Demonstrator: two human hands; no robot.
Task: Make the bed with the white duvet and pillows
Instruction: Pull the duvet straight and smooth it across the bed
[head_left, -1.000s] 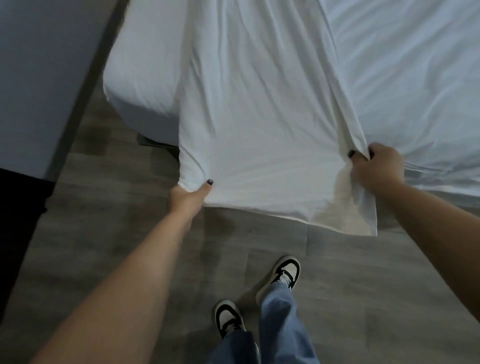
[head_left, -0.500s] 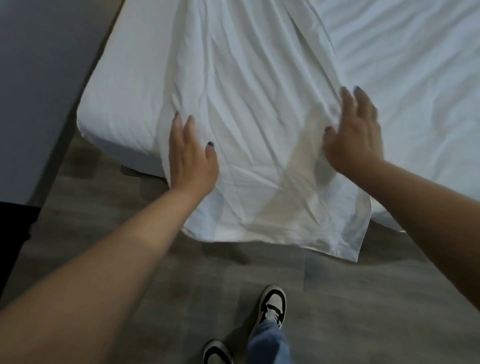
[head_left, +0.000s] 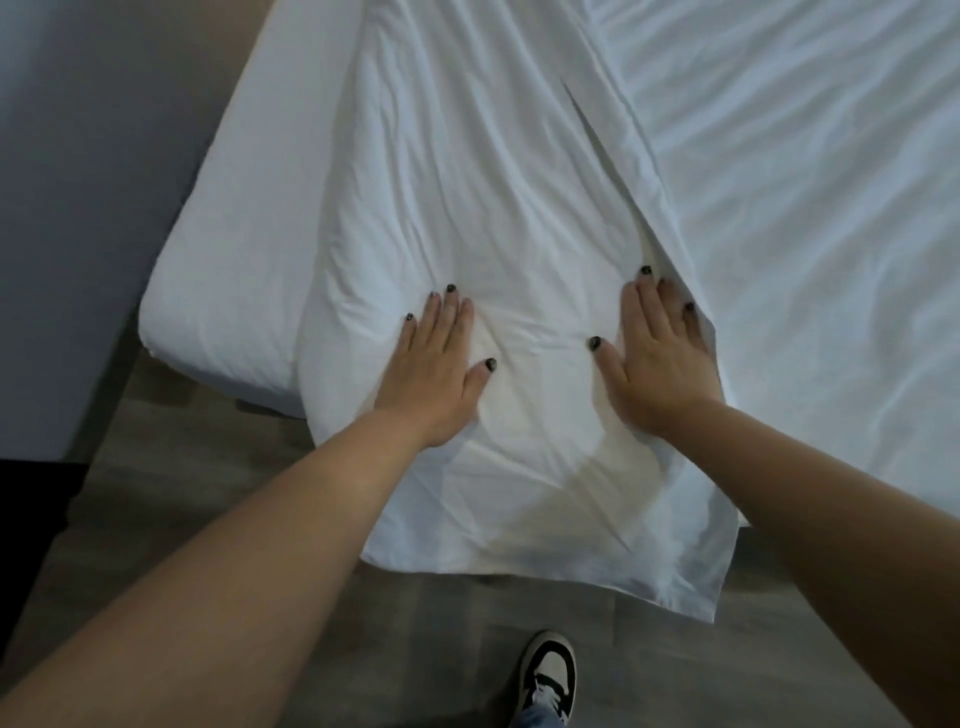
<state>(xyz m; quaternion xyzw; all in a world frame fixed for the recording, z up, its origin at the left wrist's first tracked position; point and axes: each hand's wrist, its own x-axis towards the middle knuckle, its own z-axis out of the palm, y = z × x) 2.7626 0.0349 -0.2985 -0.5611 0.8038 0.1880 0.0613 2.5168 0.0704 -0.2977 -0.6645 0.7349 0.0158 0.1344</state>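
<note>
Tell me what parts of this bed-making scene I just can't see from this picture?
- Pillows: none shows in the head view; the top edge cuts off the far end of the bed.
- Bed surface under the folded white duvet: covered by the cloth.
- Palms of the left hand and right hand: flat on the duvet, facing down.
- The second foot: only one shoe shows, and the bottom edge cuts its leg.

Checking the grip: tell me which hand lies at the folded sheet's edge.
The right hand: its fingers lie along the folded sheet's right edge. The left hand rests flat further in.
</note>
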